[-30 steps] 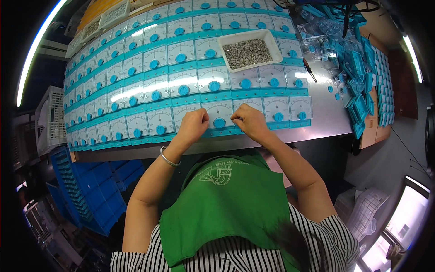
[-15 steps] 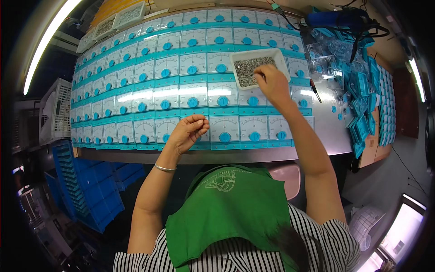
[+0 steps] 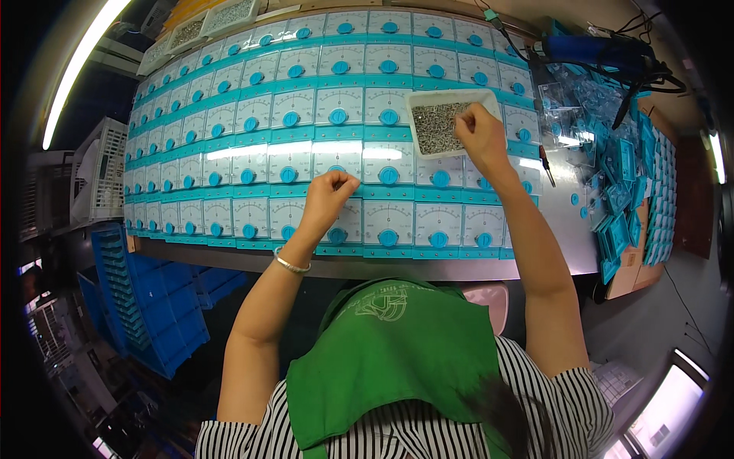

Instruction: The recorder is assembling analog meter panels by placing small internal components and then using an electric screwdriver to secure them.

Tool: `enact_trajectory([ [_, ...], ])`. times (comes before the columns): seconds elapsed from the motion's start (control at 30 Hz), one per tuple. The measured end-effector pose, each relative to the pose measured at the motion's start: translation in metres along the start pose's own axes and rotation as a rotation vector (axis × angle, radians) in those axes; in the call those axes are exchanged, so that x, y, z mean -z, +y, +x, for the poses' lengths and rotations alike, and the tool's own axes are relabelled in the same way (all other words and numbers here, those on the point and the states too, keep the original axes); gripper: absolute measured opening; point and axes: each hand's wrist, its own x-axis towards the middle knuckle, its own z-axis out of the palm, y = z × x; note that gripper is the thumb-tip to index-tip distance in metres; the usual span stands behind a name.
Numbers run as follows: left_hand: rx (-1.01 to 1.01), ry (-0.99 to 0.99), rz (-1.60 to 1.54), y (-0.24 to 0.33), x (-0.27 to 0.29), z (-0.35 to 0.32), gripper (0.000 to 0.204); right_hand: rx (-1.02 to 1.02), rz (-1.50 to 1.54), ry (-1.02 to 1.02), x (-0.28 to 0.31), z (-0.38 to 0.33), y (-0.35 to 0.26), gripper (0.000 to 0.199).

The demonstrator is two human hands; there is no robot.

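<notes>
Rows of meter panels (image 3: 388, 222) with white dial faces, blue knobs and teal edges cover the table. A white tray (image 3: 456, 96) full of small metal screws (image 3: 436, 128) rests on top of the panels, right of the middle. My right hand (image 3: 484, 139) is over the tray's right side, thumb and fingers pinched together; whatever they hold is too small to make out. My left hand (image 3: 329, 200), with a bracelet (image 3: 292, 262) at the wrist, is over the panels in the nearer rows. Its fingers are pinched too, and their content is hidden.
A screwdriver (image 3: 547, 165) lies right of the panels on the metal tabletop (image 3: 562, 237). Beyond it are piled teal frames (image 3: 615, 229) and clear covers, with a dark blue tool and cables (image 3: 604, 52) behind. Blue crates (image 3: 157, 298) stand at lower left. More parts trays (image 3: 229, 15) sit far left.
My left hand has moved farther over the panels and turned its fingers downward, still pinched. My right hand stays over the screw tray. The whole view has shifted slightly.
</notes>
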Motion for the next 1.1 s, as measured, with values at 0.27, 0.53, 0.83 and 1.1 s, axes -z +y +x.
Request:
enact_trajectory([
  [0.27, -0.315, 0.141, 0.431, -0.001, -0.023, 0.033, 0.015, -0.253, 0.375, -0.175, -0.017, -0.086, -0.005, 0.010],
  [0.53, -0.266, 0.011, 0.444, 0.006, -0.018, 0.040, 0.015, -0.033, 0.215, -0.026, -0.058, -0.094, -0.001, 0.016],
  [0.83, 0.211, -0.193, -0.550, 0.002, 0.002, 0.025, 0.019, 0.038, -0.052, 0.086, -0.086, -0.084, 0.004, 0.006],
  [1.1, 0.315, -0.285, -0.684, -0.016, 0.021, -0.020, 0.017, 0.105, -0.393, 0.031, -0.098, -0.081, 0.002, 0.006],
])
